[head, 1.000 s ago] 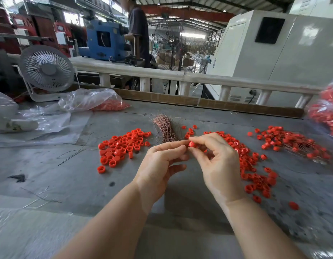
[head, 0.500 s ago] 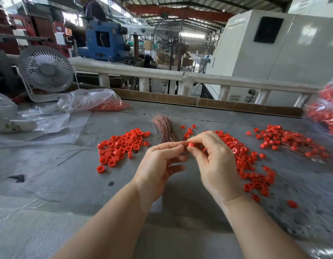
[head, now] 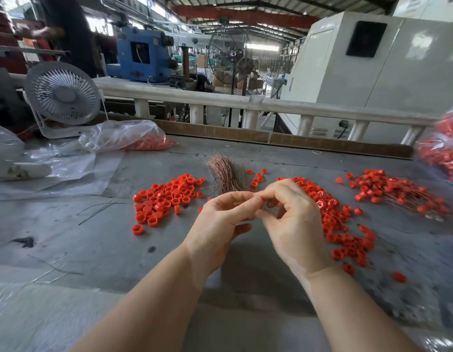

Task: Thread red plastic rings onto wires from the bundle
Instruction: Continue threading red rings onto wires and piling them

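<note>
A: State the work surface.

B: A flat grey worktable extends under and beyond both hands. A white slatted desk fan stands far beyond the left hand, at the table's back edge. A clear crumpled plastic bag holding red parts lies just beside the fan, toward the hands.

A: Locate the stock.

B: A loose heap of red plastic rings lies on the table beyond and to the outside of the left hand. A long scatter of the same red rings lies beyond and to the outside of the right hand, partly hidden by it. A pile of red rings already on thin wires lies further out on the same side. The bundle of thin copper-coloured wires lies directly beyond the fingertips, between the two heaps.

A: State the hands.

B: The left hand and right hand meet fingertip to fingertip above the table. Both have fingers curled into a pinch. A single small red ring shows at the meeting point, held by the right thumb and forefinger. What the left fingertips pinch cannot be determined; no wire is discernible there.
</note>
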`<move>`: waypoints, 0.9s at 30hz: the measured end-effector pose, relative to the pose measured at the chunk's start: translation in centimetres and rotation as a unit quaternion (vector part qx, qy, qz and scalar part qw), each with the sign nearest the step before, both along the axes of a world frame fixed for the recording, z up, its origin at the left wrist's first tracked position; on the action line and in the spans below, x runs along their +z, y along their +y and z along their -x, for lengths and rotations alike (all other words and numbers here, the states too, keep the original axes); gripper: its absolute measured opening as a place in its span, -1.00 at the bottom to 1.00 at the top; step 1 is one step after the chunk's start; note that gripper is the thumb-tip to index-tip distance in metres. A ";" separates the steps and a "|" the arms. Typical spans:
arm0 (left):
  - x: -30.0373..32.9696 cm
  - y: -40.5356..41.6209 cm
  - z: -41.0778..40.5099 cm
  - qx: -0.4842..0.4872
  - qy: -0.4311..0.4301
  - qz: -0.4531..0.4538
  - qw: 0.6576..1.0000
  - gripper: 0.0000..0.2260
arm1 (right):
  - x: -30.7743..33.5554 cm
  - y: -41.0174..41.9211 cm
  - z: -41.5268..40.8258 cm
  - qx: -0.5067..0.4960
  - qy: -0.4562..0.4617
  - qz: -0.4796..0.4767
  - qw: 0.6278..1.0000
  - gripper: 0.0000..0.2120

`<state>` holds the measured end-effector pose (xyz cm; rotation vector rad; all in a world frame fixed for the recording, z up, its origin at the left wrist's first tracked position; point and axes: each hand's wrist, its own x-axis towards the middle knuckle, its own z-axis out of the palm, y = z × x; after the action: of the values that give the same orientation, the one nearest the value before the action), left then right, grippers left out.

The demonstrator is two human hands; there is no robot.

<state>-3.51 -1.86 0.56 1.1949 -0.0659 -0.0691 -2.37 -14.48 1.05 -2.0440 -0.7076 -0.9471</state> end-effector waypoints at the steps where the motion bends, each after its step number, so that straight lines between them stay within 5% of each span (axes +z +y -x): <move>1: -0.1 0.0 0.0 0.007 0.001 -0.004 1.000 -0.78 | 0.0 0.0 0.0 0.000 -0.003 0.002 1.000 -0.86; 16: -0.2 -0.2 -0.4 -0.020 -0.030 0.131 0.991 -0.82 | 0.3 0.4 0.6 -0.024 -0.022 -0.029 0.999 -0.77; 27: 0.0 0.1 -0.4 -0.019 -0.049 0.142 0.988 -0.85 | 0.4 0.4 0.5 -0.025 -0.015 -0.044 0.999 -0.81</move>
<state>-3.13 -1.76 0.55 0.9108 -0.1787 -0.0339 -2.85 -14.10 1.46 -1.9822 -0.6221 -1.0230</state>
